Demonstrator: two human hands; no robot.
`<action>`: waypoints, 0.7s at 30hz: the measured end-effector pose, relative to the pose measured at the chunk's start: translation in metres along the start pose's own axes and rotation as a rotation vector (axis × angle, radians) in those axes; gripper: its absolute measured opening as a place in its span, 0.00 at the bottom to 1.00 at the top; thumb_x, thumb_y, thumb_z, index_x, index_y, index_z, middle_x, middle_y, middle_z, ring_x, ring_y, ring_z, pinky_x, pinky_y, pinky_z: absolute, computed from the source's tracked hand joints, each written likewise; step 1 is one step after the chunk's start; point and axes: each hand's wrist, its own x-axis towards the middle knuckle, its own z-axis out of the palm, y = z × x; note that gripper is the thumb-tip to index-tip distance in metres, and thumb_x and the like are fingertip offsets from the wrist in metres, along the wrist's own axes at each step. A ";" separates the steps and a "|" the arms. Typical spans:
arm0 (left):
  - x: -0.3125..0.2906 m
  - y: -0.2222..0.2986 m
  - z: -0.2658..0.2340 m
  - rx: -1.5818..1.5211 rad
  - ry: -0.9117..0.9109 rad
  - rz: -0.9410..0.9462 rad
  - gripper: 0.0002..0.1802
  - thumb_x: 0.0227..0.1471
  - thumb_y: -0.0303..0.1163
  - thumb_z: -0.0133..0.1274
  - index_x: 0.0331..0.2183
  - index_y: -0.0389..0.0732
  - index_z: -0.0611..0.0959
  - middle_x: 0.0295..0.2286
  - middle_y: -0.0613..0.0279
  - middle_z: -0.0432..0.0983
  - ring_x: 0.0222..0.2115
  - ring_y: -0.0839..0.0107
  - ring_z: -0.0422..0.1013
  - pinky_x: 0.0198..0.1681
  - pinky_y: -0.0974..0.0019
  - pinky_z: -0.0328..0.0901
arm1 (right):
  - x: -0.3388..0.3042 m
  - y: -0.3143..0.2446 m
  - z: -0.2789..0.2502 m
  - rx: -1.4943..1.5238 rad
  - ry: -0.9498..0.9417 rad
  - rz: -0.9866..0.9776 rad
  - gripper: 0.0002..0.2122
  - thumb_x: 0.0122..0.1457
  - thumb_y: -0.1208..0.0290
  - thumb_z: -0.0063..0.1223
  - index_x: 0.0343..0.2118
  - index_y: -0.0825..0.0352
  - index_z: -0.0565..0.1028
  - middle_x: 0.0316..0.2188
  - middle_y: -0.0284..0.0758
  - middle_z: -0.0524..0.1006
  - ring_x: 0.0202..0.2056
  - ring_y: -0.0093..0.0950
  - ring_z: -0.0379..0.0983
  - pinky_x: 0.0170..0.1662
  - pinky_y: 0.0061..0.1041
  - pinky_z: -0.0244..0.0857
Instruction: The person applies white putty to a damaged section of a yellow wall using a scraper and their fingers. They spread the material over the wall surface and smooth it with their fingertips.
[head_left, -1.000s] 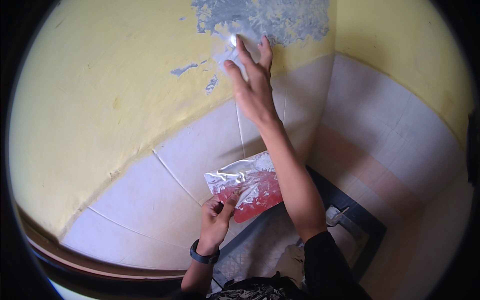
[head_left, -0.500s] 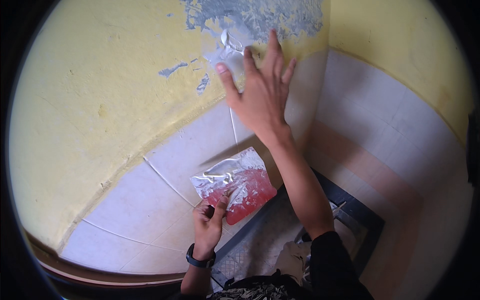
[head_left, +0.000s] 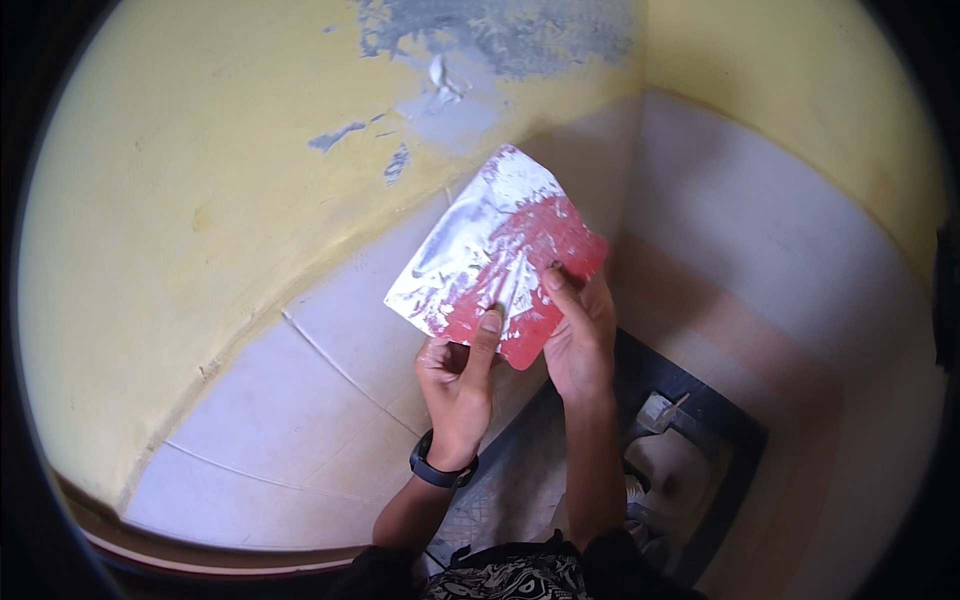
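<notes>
Both hands hold up a red flat plate (head_left: 505, 255) smeared with pale grey-white putty in front of the wall. My left hand (head_left: 458, 362), with a black band on its wrist, grips the plate's lower edge, thumb on the smeared face. My right hand (head_left: 580, 330) grips the lower right edge, its thumb pressing on the red face. Above the plate, the yellow wall (head_left: 200, 200) has a grey patch of bare plaster (head_left: 510, 35) with a fresh white dab of putty (head_left: 440, 75).
White wall tiles (head_left: 300, 420) run below the yellow paint. A wall corner lies to the right. Down below sits a squat toilet pan (head_left: 680, 480) in a dark-framed floor. My patterned clothing shows at the bottom edge.
My right hand has come down from the patched spot on the wall and taken hold of the plate. The plate has risen and tilted toward me.
</notes>
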 end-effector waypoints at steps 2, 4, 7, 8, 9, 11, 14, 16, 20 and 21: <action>0.005 -0.001 0.007 -0.063 0.028 0.017 0.08 0.62 0.28 0.57 0.43 0.35 0.83 0.37 0.62 0.83 0.34 0.79 0.76 0.31 0.70 0.71 | 0.008 -0.007 0.006 -0.083 -0.081 0.012 0.21 0.63 0.83 0.56 0.57 0.67 0.66 0.46 0.33 0.77 0.47 0.22 0.74 0.54 0.26 0.69; 0.009 -0.002 0.007 -0.041 0.009 -0.003 0.10 0.62 0.28 0.58 0.44 0.34 0.82 0.37 0.62 0.81 0.34 0.79 0.75 0.32 0.70 0.72 | 0.011 -0.013 0.017 -0.085 -0.035 0.029 0.22 0.61 0.85 0.56 0.57 0.67 0.66 0.44 0.33 0.78 0.45 0.22 0.76 0.52 0.25 0.70; 0.006 0.002 -0.009 -0.013 -0.043 0.008 0.21 0.59 0.25 0.60 0.53 0.32 0.76 0.41 0.58 0.76 0.39 0.75 0.74 0.41 0.66 0.74 | 0.025 -0.025 0.034 -0.232 0.036 -0.047 0.22 0.61 0.84 0.57 0.58 0.69 0.66 0.49 0.36 0.78 0.47 0.23 0.76 0.54 0.25 0.69; 0.001 0.005 -0.020 -0.007 -0.028 0.010 0.21 0.59 0.25 0.60 0.53 0.32 0.76 0.41 0.58 0.76 0.39 0.75 0.74 0.41 0.66 0.74 | 0.038 -0.033 0.038 -0.340 -0.064 -0.205 0.23 0.62 0.82 0.57 0.59 0.72 0.66 0.48 0.37 0.78 0.48 0.23 0.75 0.54 0.25 0.69; -0.006 0.012 -0.034 0.189 0.000 0.238 0.23 0.59 0.25 0.60 0.54 0.31 0.74 0.42 0.56 0.75 0.41 0.72 0.74 0.44 0.63 0.74 | 0.054 -0.041 0.042 -0.475 -0.019 -0.289 0.23 0.62 0.81 0.57 0.60 0.74 0.66 0.47 0.37 0.78 0.48 0.23 0.74 0.53 0.25 0.69; -0.017 0.026 -0.067 0.561 0.080 0.684 0.25 0.57 0.26 0.59 0.55 0.31 0.73 0.44 0.52 0.74 0.43 0.65 0.73 0.51 0.54 0.72 | 0.087 -0.053 0.053 -0.684 -0.104 -0.710 0.32 0.63 0.80 0.57 0.66 0.76 0.54 0.52 0.45 0.77 0.53 0.26 0.73 0.54 0.24 0.69; -0.016 0.050 -0.128 1.057 0.220 1.280 0.23 0.57 0.28 0.57 0.52 0.31 0.74 0.45 0.49 0.73 0.45 0.56 0.73 0.60 0.42 0.62 | 0.127 -0.068 0.075 -1.157 -0.106 -0.919 0.39 0.62 0.81 0.56 0.70 0.76 0.42 0.56 0.50 0.75 0.56 0.29 0.74 0.53 0.23 0.71; -0.008 0.053 -0.153 1.258 0.465 1.224 0.19 0.57 0.29 0.56 0.49 0.35 0.75 0.44 0.49 0.73 0.48 0.53 0.73 0.65 0.39 0.53 | 0.143 -0.063 0.090 -1.345 -0.354 -0.902 0.40 0.60 0.86 0.54 0.71 0.75 0.42 0.58 0.47 0.75 0.56 0.33 0.76 0.51 0.23 0.73; -0.001 0.053 -0.174 1.435 0.327 1.280 0.20 0.57 0.29 0.52 0.51 0.35 0.74 0.47 0.48 0.74 0.55 0.50 0.70 0.68 0.35 0.45 | 0.162 -0.039 0.090 -1.339 -0.487 -1.097 0.40 0.54 0.92 0.50 0.70 0.74 0.47 0.54 0.39 0.79 0.53 0.38 0.77 0.50 0.26 0.76; 0.000 0.053 -0.174 1.437 0.326 1.277 0.20 0.57 0.29 0.52 0.51 0.35 0.74 0.47 0.48 0.74 0.55 0.50 0.70 0.68 0.35 0.45 | 0.167 -0.034 0.083 -1.357 -0.505 -1.147 0.40 0.52 0.93 0.49 0.70 0.74 0.49 0.53 0.40 0.79 0.54 0.38 0.77 0.51 0.26 0.75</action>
